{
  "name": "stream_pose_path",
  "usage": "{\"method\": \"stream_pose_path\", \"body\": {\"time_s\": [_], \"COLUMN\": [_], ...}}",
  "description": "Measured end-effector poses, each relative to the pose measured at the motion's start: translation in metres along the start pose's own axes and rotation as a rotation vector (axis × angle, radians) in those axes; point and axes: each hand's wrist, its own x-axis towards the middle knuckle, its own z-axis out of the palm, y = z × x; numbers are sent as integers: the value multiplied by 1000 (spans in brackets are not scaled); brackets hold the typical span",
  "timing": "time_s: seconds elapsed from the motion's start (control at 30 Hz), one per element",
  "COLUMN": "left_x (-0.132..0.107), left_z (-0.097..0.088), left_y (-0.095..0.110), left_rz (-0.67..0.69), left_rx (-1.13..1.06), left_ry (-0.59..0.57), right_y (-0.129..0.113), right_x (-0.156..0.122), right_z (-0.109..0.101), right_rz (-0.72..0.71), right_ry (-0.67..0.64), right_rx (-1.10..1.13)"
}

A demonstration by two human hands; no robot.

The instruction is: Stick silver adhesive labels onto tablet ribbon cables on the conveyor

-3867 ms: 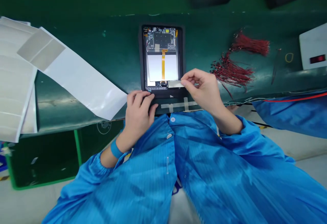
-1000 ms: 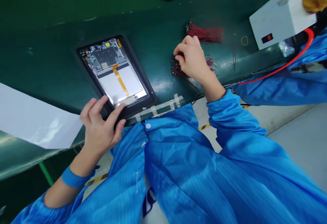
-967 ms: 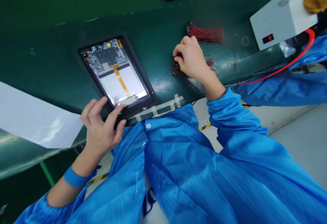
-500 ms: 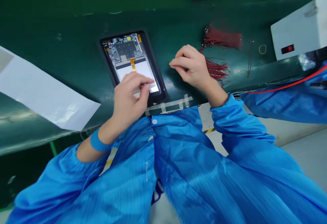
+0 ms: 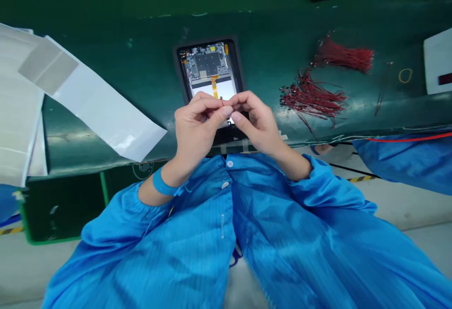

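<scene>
An opened tablet (image 5: pixel 228 81) lies in a dark frame on the green bench, with its circuit board (image 5: pixel 207 62) and orange flex cable (image 5: pixel 214 83) exposed. Over its lower part my two hands meet. My left hand (image 5: pixel 197 123) is closed, thumb and index finger pinching a small red wire (image 5: pixel 222 102) with a tiny dark end. My right hand (image 5: pixel 259 121) pinches at the same wire from the other side. Fingers cover most of the wire and the tablet's lower area.
Right of the tablet lie two bundles of red wires, a nearer bundle (image 5: pixel 314 99) and a farther bundle (image 5: pixel 348 56). A yellow rubber band (image 5: pixel 405 75) and a white box (image 5: pixel 438 62) are beyond. White sheets (image 5: pixel 102 106) cover the left. A green crate (image 5: pixel 63 210) sits below the bench edge.
My right hand has moved in from beside the wire bundles to meet my left hand over the tablet. The red wire now shows between the fingers. The camera view has shifted left.
</scene>
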Motion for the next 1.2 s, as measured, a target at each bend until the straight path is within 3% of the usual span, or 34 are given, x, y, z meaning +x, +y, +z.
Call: {"method": "stream_pose_path", "body": {"time_s": [0.1, 0.27, 0.43, 0.57, 0.67, 0.9, 1.03, 1.2], "left_x": [-3, -4, -7, -13, -19, -37, -42, -45], "left_z": [-6, -15, -11, -9, -19, -50, -49, -42], "left_y": [-3, 4, 5, 2, -1, -13, -21, -33], "left_rz": [-67, -248, -262, -205, -127, 169, 298, 367], "left_rx": [-103, -307, -296, -183, -30, 442, 615, 678], "left_ry": [41, -30, 21, 36, -12, 43, -40, -95], "right_y": [-4, -7, -17, -26, -22, 7, 7, -1], "right_x": [1, 5, 3, 1, -1, -8, -7, -1], "right_z": [8, 2, 9, 13, 2, -21, -18, -15], "right_rz": [16, -10, -15, 27, 36, 124, 202, 230], "right_ry": [20, -74, -72, 14, 32, -152, -196, -247], "right_rx": [-38, -56, -154, -377, -429, -304, -297, -399]}}
